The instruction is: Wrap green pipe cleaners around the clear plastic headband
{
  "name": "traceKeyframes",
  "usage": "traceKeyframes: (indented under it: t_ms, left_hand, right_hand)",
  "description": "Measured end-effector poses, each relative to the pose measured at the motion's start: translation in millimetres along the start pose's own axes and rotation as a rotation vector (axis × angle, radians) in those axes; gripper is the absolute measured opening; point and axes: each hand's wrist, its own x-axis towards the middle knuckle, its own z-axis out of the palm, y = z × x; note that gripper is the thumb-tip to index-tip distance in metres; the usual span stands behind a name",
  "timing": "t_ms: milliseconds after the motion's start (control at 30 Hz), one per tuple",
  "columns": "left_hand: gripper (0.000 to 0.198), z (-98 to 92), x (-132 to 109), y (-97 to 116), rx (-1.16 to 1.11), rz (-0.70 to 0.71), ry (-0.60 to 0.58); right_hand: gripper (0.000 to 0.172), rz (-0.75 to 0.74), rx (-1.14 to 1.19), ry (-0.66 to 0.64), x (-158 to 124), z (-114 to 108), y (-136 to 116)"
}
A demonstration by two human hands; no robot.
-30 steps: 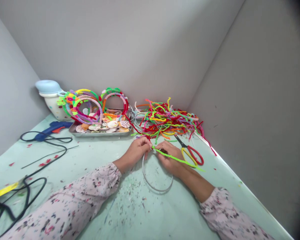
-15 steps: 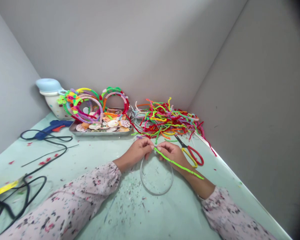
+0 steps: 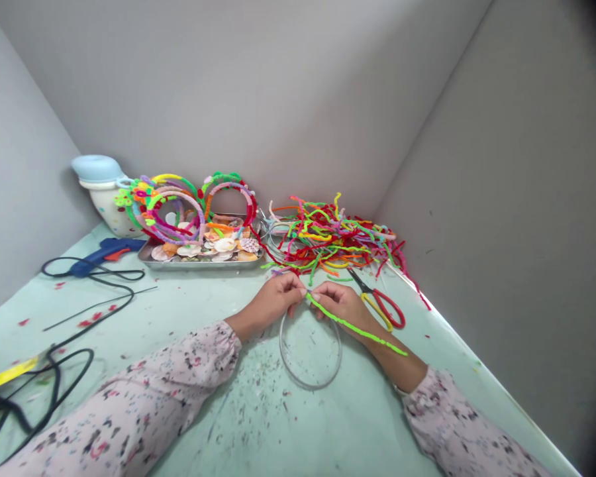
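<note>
My left hand (image 3: 279,295) is closed in a pinch on the top of a thin grey wire hoop (image 3: 310,387), which hangs down toward the table. Thumb and fingers of my right hand (image 3: 342,305) pinch a bright green pipe cleaner (image 3: 361,330) at the hoop, close to the left fingertips. The pipe cleaner's long free end runs back over my right wrist. Whether it is wound round the wire is hidden by the fingers. Scissors (image 3: 386,310) with red and yellow handles lie just right of my right hand.
Behind my hands is a heap of coloured pipe cleaners (image 3: 338,242). A metal tray (image 3: 203,265) holds shells and several decorated hoops (image 3: 179,218). A blue glue gun (image 3: 97,257), black cord (image 3: 124,298) and a white bottle (image 3: 106,199) with a blue lid are at left.
The hoop's lower part has turned slightly and looks narrower. The pipe cleaner's free end has shifted a little to the right. Both hands keep their pinch in the same place.
</note>
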Motion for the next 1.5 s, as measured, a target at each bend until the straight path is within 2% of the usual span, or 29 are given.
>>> traceKeyframes:
  t_ms: [300, 467, 667, 1033, 1500]
  left_hand:
    - [0.013, 0.3, -0.1, 0.5, -0.003, -0.006, -0.005]
    - [0.012, -0.3, 0.3, -0.8, 0.036, -0.001, 0.006]
    - [0.012, 0.0, -0.4, -0.2, 0.05, -0.012, 0.013]
    - [0.013, 1.0, -1.5, 3.4, 0.047, -0.022, 0.019]
    - [0.011, 1.2, -0.6, 5.2, 0.053, -0.029, 0.038]
  right_hand:
    - [0.021, 0.002, -0.022, -0.042, 0.3, -2.8, -1.9]
    - [0.018, 0.01, -0.051, -0.024, 0.3, -1.7, -4.4]
    - [0.015, 0.024, 0.023, -0.033, 0.5, 0.8, -3.4]
    - [0.016, -0.02, 0.005, -0.015, -0.4, 3.9, 3.2]
    - [0.014, -0.141, -0.298, 0.075, -4.4, 6.9, 1.3]
